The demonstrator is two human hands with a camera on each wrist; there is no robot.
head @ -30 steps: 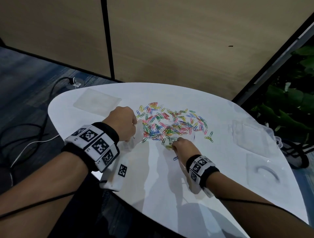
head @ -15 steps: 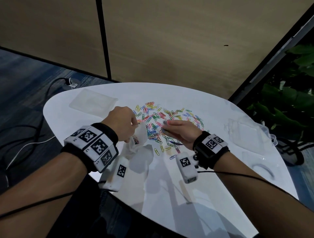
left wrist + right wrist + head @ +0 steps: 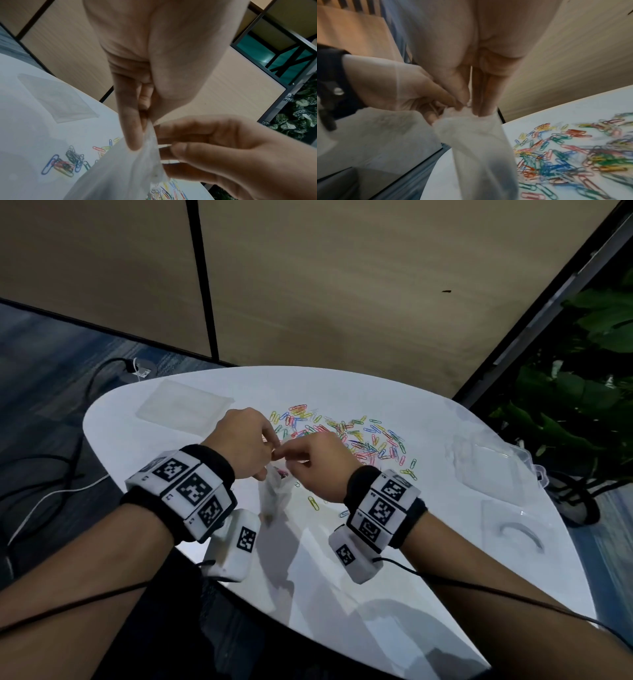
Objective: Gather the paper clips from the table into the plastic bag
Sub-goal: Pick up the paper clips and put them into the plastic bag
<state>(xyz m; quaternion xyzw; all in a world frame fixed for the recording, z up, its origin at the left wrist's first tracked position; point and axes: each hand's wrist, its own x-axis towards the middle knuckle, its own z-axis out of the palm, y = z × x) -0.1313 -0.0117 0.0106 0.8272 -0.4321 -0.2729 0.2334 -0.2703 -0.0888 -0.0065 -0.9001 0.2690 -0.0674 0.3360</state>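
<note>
A small clear plastic bag (image 3: pixel 274 494) hangs just above the white table (image 3: pixel 342 594). My left hand (image 3: pixel 270 453) pinches its top edge between thumb and fingers (image 3: pixel 132 135). My right hand (image 3: pixel 286 456) has its fingertips (image 3: pixel 481 108) pinched together at the bag's mouth (image 3: pixel 471 119), touching the left hand. It seems to hold paper clips; only a thin pale sliver shows by the thumb. Many coloured paper clips (image 3: pixel 363 440) lie spread behind the hands. A few lie loose nearer me (image 3: pixel 313 503). A few clips sit inside the bag (image 3: pixel 282 473).
Another flat clear bag (image 3: pixel 185 409) lies at the table's back left. Clear plastic boxes (image 3: pixel 486 463) and a lid (image 3: pixel 513 529) sit at the right edge. A plant (image 3: pixel 582 412) stands to the right, with cables (image 3: pixel 51 491) on the floor left and a partition wall behind.
My right hand left the clip pile, lifted and swung left to the bag's mouth. The left hand rose a little with the bag, which now hangs more upright.
</note>
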